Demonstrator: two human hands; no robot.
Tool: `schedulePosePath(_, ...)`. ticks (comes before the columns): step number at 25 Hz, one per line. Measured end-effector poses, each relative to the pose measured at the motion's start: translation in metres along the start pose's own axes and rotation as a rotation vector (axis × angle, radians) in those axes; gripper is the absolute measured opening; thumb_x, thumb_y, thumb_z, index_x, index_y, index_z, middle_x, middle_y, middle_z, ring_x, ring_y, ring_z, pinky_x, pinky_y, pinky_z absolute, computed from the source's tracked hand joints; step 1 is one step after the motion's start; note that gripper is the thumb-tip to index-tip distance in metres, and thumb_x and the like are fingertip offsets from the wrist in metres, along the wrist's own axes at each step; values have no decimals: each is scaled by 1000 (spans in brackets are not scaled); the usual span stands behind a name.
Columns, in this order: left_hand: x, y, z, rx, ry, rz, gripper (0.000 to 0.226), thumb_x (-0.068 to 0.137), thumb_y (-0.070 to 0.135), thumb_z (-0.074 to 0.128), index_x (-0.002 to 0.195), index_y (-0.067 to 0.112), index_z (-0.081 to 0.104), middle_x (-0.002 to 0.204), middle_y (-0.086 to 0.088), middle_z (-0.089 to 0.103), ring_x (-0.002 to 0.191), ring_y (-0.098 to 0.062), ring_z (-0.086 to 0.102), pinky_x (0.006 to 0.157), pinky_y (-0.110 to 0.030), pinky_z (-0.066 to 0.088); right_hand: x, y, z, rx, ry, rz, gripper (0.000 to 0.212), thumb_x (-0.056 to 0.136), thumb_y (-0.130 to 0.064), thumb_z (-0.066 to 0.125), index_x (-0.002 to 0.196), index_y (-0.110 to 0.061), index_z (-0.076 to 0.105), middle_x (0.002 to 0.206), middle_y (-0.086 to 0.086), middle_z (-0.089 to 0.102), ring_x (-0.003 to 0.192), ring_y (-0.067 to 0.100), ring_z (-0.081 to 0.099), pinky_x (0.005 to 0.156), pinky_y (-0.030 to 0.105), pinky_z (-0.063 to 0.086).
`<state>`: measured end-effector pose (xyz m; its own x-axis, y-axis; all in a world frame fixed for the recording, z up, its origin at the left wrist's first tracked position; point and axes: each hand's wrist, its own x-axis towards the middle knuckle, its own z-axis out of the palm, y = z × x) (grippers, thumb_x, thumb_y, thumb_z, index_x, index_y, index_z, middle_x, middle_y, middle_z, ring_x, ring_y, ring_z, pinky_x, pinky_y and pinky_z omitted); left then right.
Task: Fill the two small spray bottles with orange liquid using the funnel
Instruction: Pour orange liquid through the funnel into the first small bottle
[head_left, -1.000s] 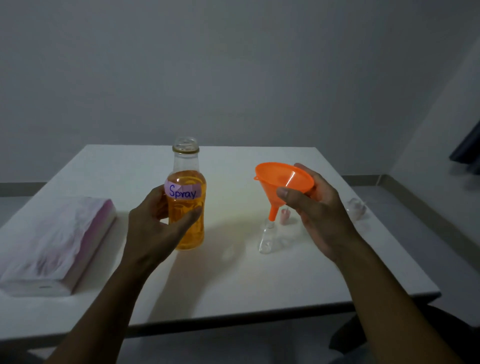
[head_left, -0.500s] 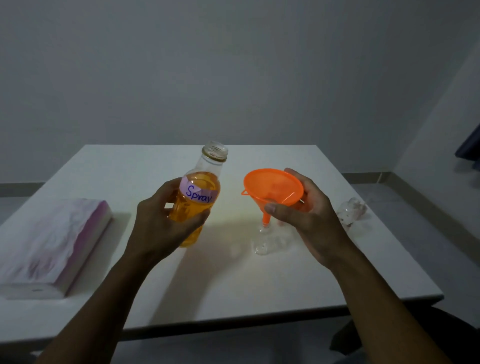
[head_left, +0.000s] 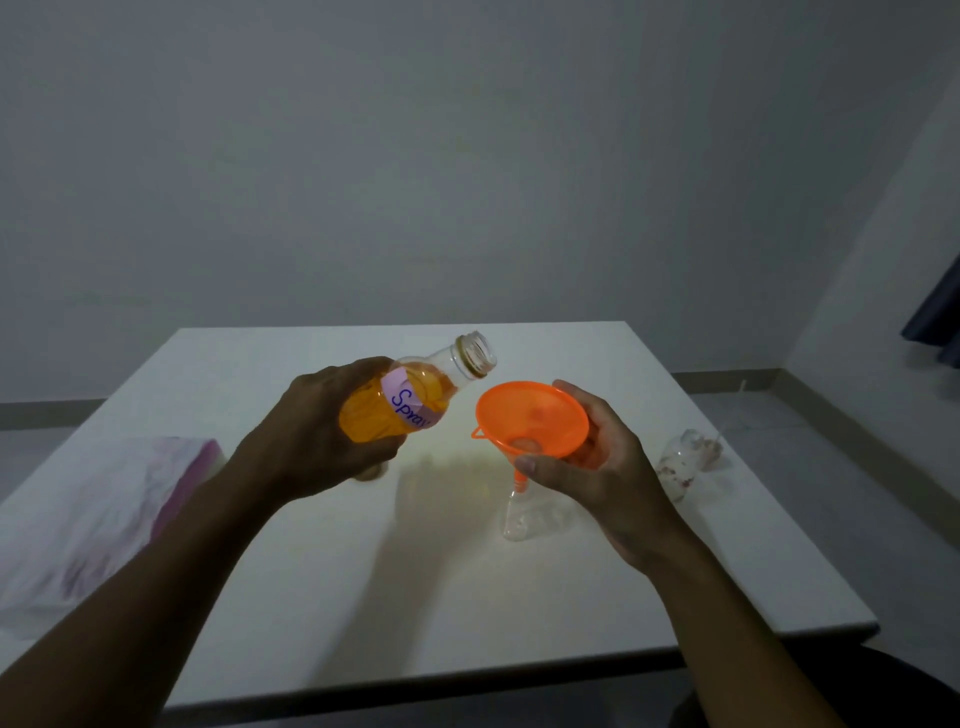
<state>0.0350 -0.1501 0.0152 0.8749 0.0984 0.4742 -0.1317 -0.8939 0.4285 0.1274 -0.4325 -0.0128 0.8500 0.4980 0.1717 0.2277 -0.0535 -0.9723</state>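
Observation:
My left hand (head_left: 317, 441) grips a clear bottle of orange liquid (head_left: 410, 400) with a pink "Spray" label. The uncapped bottle is tilted, its mouth pointing up and right, just above the funnel's left rim. No liquid is leaving it. My right hand (head_left: 597, 478) holds an orange funnel (head_left: 532, 418) by its rim. The funnel's spout sits in the neck of a small clear spray bottle (head_left: 517, 519) standing on the white table (head_left: 415, 597). A second small clear bottle (head_left: 688, 457) lies on its side at the right.
A white and pink tissue pack (head_left: 98, 514) lies at the table's left edge. The table's front edge runs just below my forearms. A grey wall stands behind, and floor shows to the right.
My left hand has lifted the orange bottle off the table and tipped it toward the funnel. My right hand has lowered the funnel into the small bottle's neck.

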Motion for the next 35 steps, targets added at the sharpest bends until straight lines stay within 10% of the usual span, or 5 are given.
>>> schedulePosePath(35,28,9,-25,306,-125,141,78,66,28,81,136,27,46,120,-1,59,106,-19,51,76,-31,45,7,4,-2,19,-24,-30,99,57,-49,88,145,-34,45,137,-8,57,121,17,61,98,43,57)
